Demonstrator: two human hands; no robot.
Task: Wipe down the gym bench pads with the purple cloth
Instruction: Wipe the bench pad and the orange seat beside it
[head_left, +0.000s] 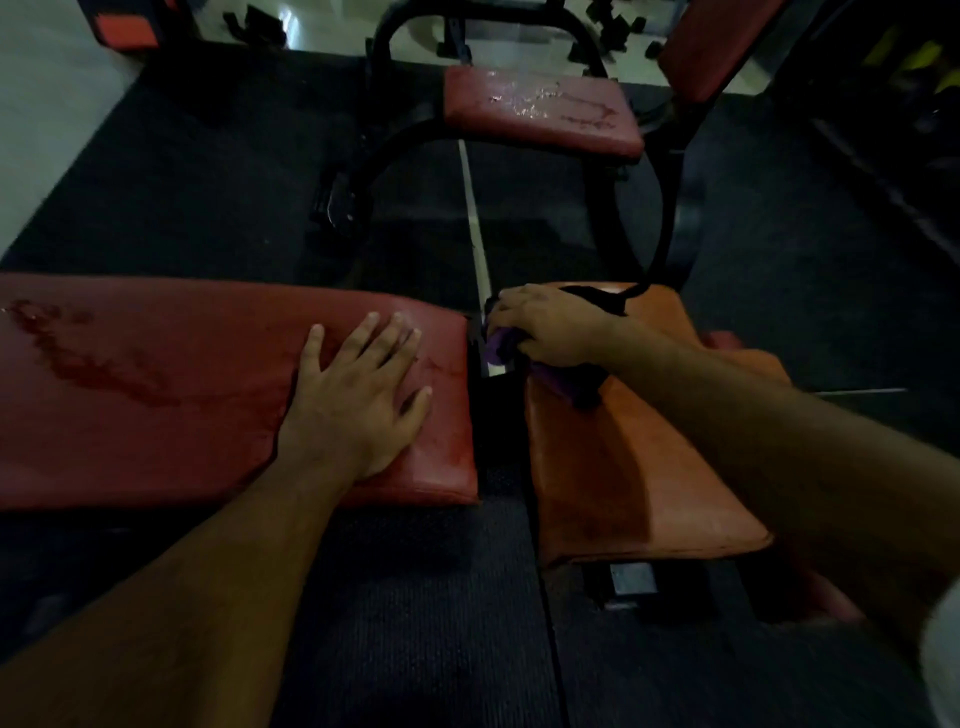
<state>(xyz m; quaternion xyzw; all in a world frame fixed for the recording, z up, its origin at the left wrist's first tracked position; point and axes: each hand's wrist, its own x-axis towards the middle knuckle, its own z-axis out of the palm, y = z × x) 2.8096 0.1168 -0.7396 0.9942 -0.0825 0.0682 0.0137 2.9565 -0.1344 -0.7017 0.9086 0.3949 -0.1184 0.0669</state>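
Right hand (545, 325) first: fingers curled over a bunched purple cloth (524, 364), gripping it and pressing it down on the far left corner of the orange seat pad (639, 467). From where I watch, part of the cloth spills over that pad's left edge into the dark gap between the two pads; the rest trails out from under the palm toward the wrist. A black strap or frame piece (597, 299) lies across the pad's far edge, just beyond the knuckles; I cannot tell which it is.

Left hand (358, 400): flat, fingers straight and spread, palm resting on the long red pad (182, 389) near its right end. It holds nothing. Fingertips reach close to the pad's far right corner.

I note a darker wet streak (88, 353) on the red pad toward its left end, well apart from the left hand.

Beyond both pads, a second bench: small red pad (540, 114) on a curved black frame (379, 171), its top glinting with wet patches. A pale line (475, 218) runs along the dark mat floor (415, 623) between that bench and the gap. Lighting is dim; the far equipment is too dark to make out.
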